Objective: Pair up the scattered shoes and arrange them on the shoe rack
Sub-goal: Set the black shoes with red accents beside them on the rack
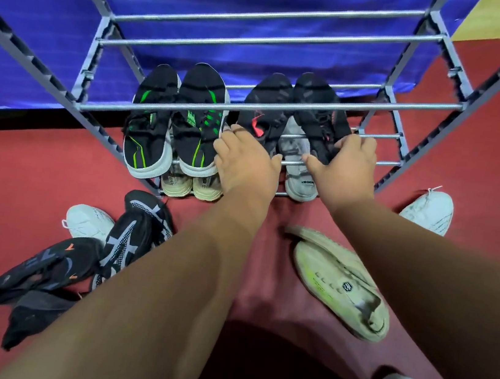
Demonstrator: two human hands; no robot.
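A grey metal shoe rack stands ahead. On one of its shelves sit a black-and-green pair at the left and a black-and-pink pair at the right. My left hand grips the heel of the left black-and-pink shoe. My right hand grips the heel of the right black-and-pink shoe. On the shelf below are a beige pair and a grey shoe.
On the red floor lie a cream shoe at the right, black shoes piled at the left, a white shoe beside them, another white shoe by the rack's right leg. A blue cloth hangs behind.
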